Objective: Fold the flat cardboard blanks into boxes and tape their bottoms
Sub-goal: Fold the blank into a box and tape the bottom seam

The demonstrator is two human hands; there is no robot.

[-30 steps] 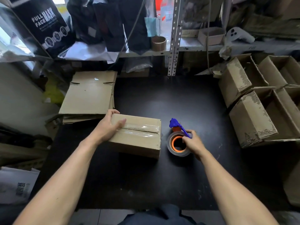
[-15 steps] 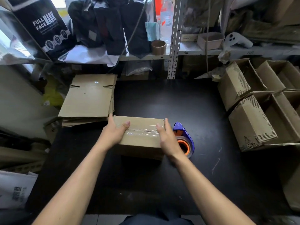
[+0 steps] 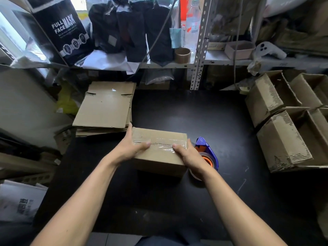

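Hands framed our box (image 3: 159,151) on the black table (image 3: 221,121): we had let go of the tape dispenser (image 3: 206,153), so taping looked finished. Left hand (image 3: 131,148) and right hand (image 3: 186,155) gripped its ends, thumbs pressing clear tape over the seam. Beyond lay flat blanks (image 3: 106,107).

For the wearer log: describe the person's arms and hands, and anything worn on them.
Both forearms are bare all the way to the frame's lower edge: no sleeves show. The left hand and right hand wear no gloves. No watch, ring, bracelet or marking is visible on either.
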